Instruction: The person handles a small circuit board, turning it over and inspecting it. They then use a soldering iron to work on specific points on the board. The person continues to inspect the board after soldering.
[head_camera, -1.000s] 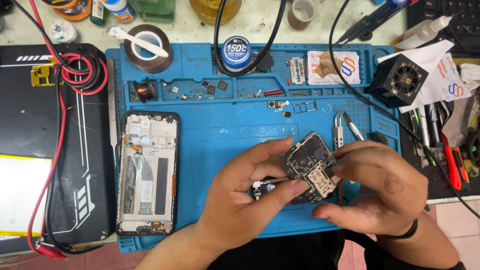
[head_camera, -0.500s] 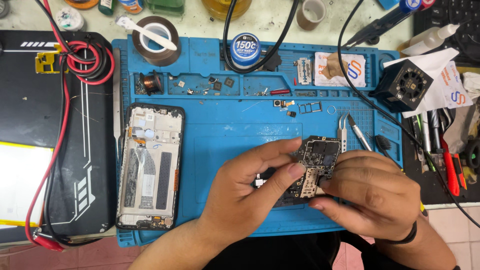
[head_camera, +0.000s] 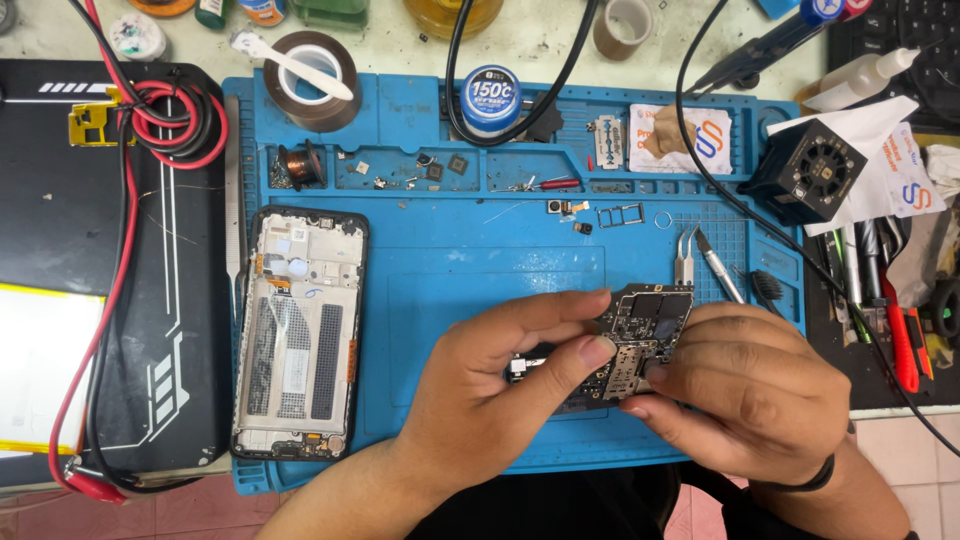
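While the opened phone frame (head_camera: 298, 335) lies stripped on the blue repair mat (head_camera: 450, 250), left hand (head_camera: 490, 385) and right hand (head_camera: 745, 385) pinch the removed circuit board (head_camera: 640, 335) above it; reassembly remains.

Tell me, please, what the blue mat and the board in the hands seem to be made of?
The blue mat looks like soft matte silicone or rubber, with moulded compartments. The circuit board, held by the left hand and right hand, looks like dark rigid laminate with shiny metal shields.
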